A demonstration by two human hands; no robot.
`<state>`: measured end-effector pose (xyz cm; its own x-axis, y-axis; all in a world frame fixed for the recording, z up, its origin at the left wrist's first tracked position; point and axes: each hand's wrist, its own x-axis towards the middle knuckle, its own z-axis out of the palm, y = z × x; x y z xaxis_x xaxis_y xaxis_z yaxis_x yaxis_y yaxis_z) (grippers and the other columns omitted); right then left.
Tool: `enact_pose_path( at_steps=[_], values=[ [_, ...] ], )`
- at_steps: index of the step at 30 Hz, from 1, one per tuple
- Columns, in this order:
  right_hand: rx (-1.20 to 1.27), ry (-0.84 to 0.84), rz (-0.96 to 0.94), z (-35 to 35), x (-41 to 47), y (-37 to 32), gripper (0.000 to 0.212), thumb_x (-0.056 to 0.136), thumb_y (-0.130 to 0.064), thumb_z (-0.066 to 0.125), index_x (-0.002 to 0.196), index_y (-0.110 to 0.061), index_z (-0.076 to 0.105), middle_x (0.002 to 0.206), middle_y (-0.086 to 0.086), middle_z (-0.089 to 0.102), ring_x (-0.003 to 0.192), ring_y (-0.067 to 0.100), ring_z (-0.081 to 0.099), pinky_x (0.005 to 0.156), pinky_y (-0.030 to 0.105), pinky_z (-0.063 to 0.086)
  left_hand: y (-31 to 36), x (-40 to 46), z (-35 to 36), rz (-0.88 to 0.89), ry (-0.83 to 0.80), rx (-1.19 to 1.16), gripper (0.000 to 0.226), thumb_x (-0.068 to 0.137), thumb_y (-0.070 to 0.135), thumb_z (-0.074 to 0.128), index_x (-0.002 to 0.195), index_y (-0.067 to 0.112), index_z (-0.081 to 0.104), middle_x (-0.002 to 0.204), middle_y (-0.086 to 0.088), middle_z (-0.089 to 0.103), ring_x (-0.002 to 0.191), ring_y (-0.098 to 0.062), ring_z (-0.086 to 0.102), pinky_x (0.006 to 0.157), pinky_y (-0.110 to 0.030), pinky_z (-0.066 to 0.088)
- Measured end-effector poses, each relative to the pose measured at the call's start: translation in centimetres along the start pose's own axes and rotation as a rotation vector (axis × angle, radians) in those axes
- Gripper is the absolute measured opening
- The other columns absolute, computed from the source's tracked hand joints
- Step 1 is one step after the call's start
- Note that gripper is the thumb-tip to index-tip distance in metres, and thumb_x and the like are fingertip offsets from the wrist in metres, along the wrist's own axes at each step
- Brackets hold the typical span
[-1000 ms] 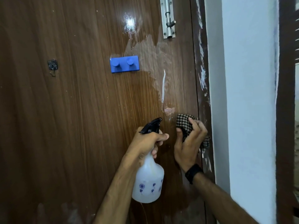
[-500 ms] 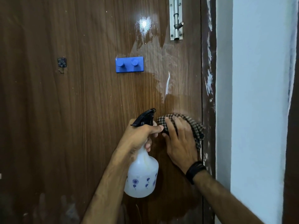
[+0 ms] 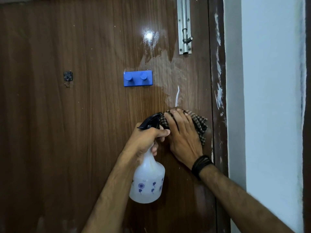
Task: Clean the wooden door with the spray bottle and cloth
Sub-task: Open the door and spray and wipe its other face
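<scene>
Right hand [image 3: 182, 140] is flat w/ fingers spread, pressing the checked cloth [image 3: 200, 126] onto the wooden door [image 3: 84, 132] near its right edge, just under a white drip streak [image 3: 177, 96]. Left hand [image 3: 144, 140] is wrapped round the neck of the spray bottle [image 3: 148, 184], black nozzle up top, bottle hanging upright right beside the cloth. Blue 2-peg hook [image 3: 138, 78] above, metal bolt latch [image 3: 184, 31] top right.

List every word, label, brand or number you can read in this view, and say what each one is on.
None can be read.
spray bottle: only blue flower prints; a faint mark above them is too small to read.
blue hook plate, metal latch, cloth and wristband: no lettering visible.
</scene>
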<state>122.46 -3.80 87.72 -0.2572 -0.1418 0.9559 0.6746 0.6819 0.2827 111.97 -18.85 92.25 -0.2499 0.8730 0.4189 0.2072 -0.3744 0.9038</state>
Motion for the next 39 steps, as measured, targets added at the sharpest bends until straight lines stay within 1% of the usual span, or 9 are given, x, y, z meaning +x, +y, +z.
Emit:
enact_pose_path(
  at_steps=[2,6,9,15,22,29,33,36,39],
  values=[
    [0.002,0.0,0.018,0.0,-1.9,0.1,0.052,0.098,-0.021,0.046,0.148,-0.01,0.036,0.148,0.012,0.036,0.143,0.031,0.034,0.122,0.046,0.022,-0.1,0.2,-0.1,-0.007,-0.029,-0.001,0.01,0.09,0.012,0.072,0.087,0.005,0.065,0.073,-0.007,0.06,0.04,-0.011,0.039,0.041,-0.024,0.036],
    [-0.11,0.086,0.215,-0.4,-3.5,0.6,0.048,0.1,-0.033,0.048,0.144,-0.015,0.041,0.141,0.011,0.038,0.127,0.032,0.04,0.109,0.047,0.033,-0.9,0.3,0.1,0.004,-0.099,0.039,0.014,0.091,0.012,0.071,0.079,0.008,0.063,0.07,-0.006,0.059,0.039,-0.011,0.039,0.041,-0.025,0.036],
    [-0.129,0.122,0.289,-0.7,-1.1,1.8,0.047,0.1,-0.032,0.05,0.142,-0.015,0.041,0.139,0.012,0.037,0.123,0.033,0.041,0.104,0.047,0.032,-0.7,0.9,0.5,0.002,-0.118,0.059,0.015,0.09,0.012,0.072,0.079,0.008,0.063,0.069,-0.006,0.059,0.039,-0.012,0.039,0.041,-0.025,0.037],
    [-0.17,0.181,0.419,-0.7,1.3,3.0,0.046,0.1,-0.031,0.052,0.14,-0.011,0.043,0.137,0.015,0.04,0.123,0.034,0.041,0.105,0.046,0.03,0.6,2.2,0.9,-0.005,-0.102,0.035,0.017,0.088,0.009,0.072,0.074,0.009,0.062,0.064,-0.006,0.055,0.038,-0.013,0.038,0.042,-0.026,0.037],
    [-0.15,0.124,0.346,-0.5,-2.0,1.3,0.046,0.1,-0.031,0.048,0.142,-0.015,0.04,0.138,0.013,0.04,0.123,0.034,0.043,0.106,0.045,0.031,1.4,2.3,0.3,0.044,-0.092,-0.003,0.016,0.087,0.009,0.072,0.073,0.011,0.064,0.063,-0.005,0.057,0.039,-0.013,0.039,0.042,-0.025,0.036],
    [-0.188,0.152,0.362,-1.0,7.5,3.3,0.044,0.1,-0.032,0.049,0.14,-0.012,0.043,0.138,0.014,0.041,0.123,0.033,0.042,0.107,0.047,0.03,2.9,3.1,-0.5,0.098,-0.112,0.01,0.015,0.088,0.009,0.072,0.076,0.011,0.062,0.067,-0.007,0.058,0.039,-0.012,0.039,0.042,-0.025,0.036],
    [-0.183,0.113,0.199,-0.6,9.1,2.9,0.047,0.099,-0.032,0.048,0.14,-0.011,0.045,0.139,0.013,0.039,0.125,0.031,0.039,0.108,0.046,0.03,3.7,3.5,-1.1,0.11,-0.093,-0.014,0.009,0.088,0.01,0.071,0.085,0.009,0.063,0.071,-0.007,0.06,0.039,-0.012,0.038,0.042,-0.024,0.036],
    [-0.136,0.038,0.023,-0.7,6.4,2.3,0.049,0.101,-0.034,0.043,0.144,-0.012,0.043,0.142,0.011,0.04,0.129,0.031,0.04,0.111,0.047,0.033,3.8,3.6,-1.5,0.115,-0.09,-0.01,0.008,0.089,0.012,0.071,0.089,0.006,0.066,0.074,-0.008,0.061,0.04,-0.011,0.039,0.042,-0.024,0.037],
    [-0.13,-0.026,-0.087,-0.9,3.7,2.3,0.05,0.102,-0.036,0.041,0.147,-0.014,0.039,0.144,0.008,0.04,0.133,0.027,0.04,0.113,0.044,0.032,3.8,3.7,-1.7,0.107,-0.076,-0.008,0.011,0.089,0.013,0.071,0.086,0.004,0.067,0.073,-0.009,0.061,0.04,-0.011,0.04,0.041,-0.025,0.037]
  ],
)
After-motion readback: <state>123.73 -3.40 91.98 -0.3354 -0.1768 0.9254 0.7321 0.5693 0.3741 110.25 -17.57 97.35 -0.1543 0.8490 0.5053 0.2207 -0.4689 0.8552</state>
